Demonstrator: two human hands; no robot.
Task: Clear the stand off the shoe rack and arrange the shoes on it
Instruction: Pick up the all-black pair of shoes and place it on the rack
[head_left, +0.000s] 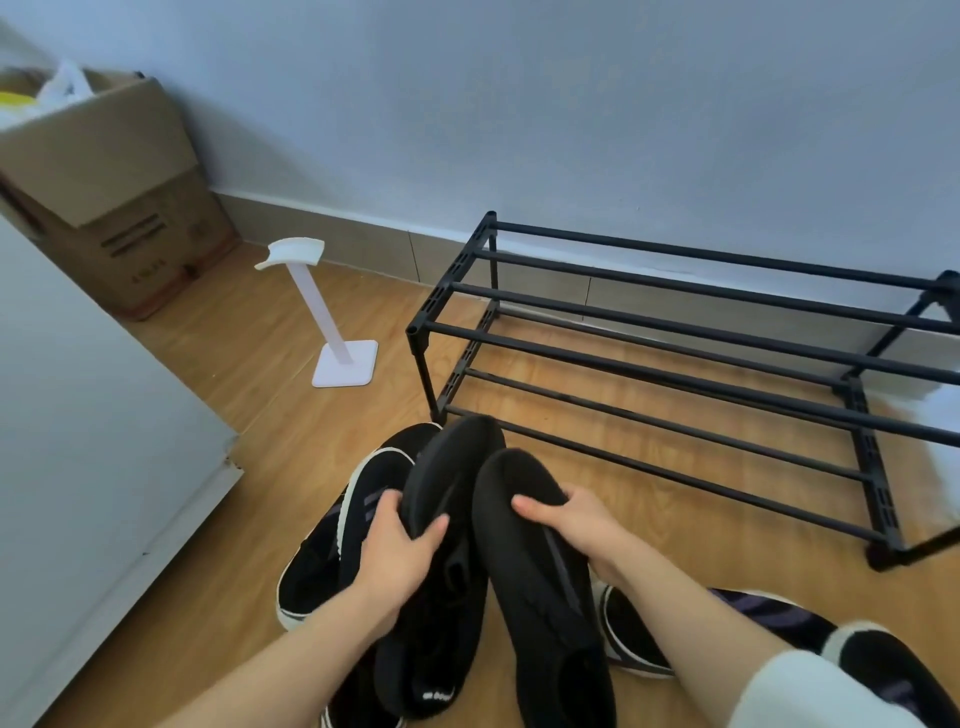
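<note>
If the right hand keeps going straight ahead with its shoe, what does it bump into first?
Probably the shoe rack's lowest front bar: the right hand points its black shoe there. Depth is hard to judge.

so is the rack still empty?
Empty: both tiers of the black shoe rack show bare bars; the floor shows through.

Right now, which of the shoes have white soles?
The striped sneakers on the floor: one left of the left hand, one under the right forearm. The two all-black shoes held in the hands show no white edging.
</note>
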